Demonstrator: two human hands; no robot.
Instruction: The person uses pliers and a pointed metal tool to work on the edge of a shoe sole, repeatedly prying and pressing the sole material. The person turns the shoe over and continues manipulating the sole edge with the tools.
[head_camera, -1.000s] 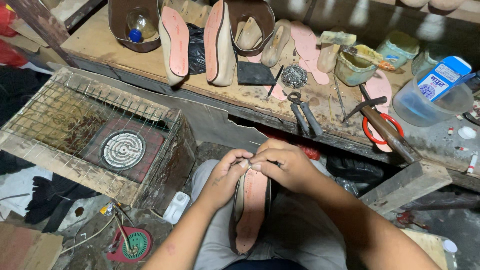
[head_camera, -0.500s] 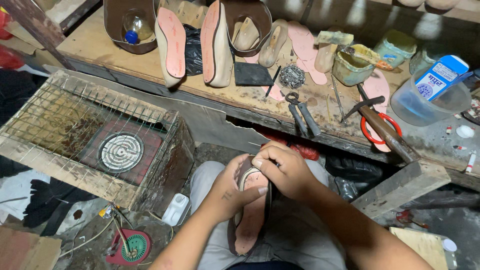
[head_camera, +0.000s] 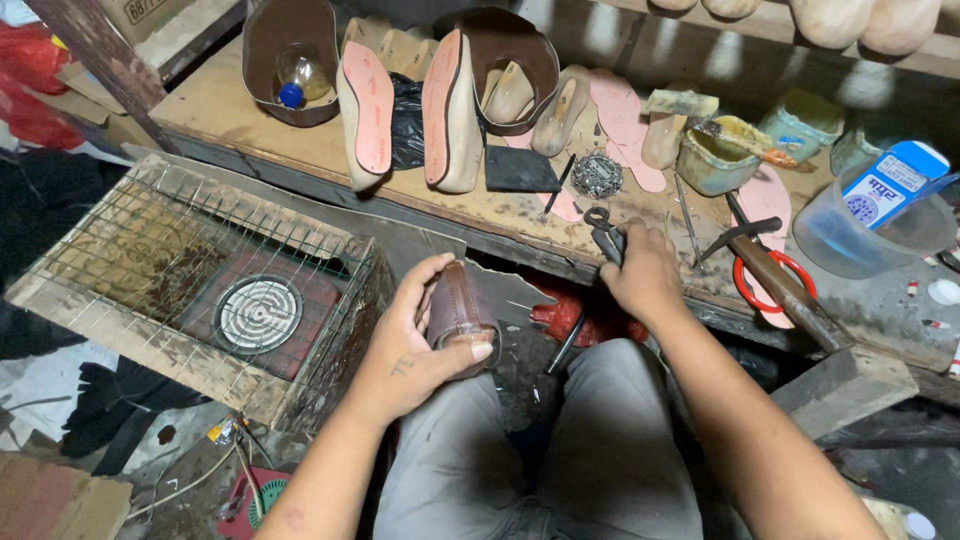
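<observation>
Change: both hands worked together on the shoe over the lap half a second ago; now the right hand has left it and reached up to the tabletop edge, and the left hand holds the shoe alone.
Landmark: wire-topped wooden box (head_camera: 150, 270) with a round coil heater (head_camera: 257, 314) inside, at the left, below the tabletop.
Left hand (head_camera: 415, 345): just right of the box, fingers and thumb wrapped around the brown shoe (head_camera: 458, 312), thumb pressed across its lower end.
Brown shoe: held upright in that hand, above the left knee, right beside the box's near corner.
Tabletop (head_camera: 250, 130): runs behind and to the right of the box; pink-soled shoe lasts (head_camera: 410, 105) stand on it.
Right hand (head_camera: 640, 275): well to the right of the box, at the tabletop's front edge, fingers curled over the dark pincers (head_camera: 603, 232); whether they are gripped cannot be told.
Farther right: red-handled scissors (head_camera: 765, 285), a yellow glue pot (head_camera: 715, 160), a clear plastic jug (head_camera: 875, 225).
</observation>
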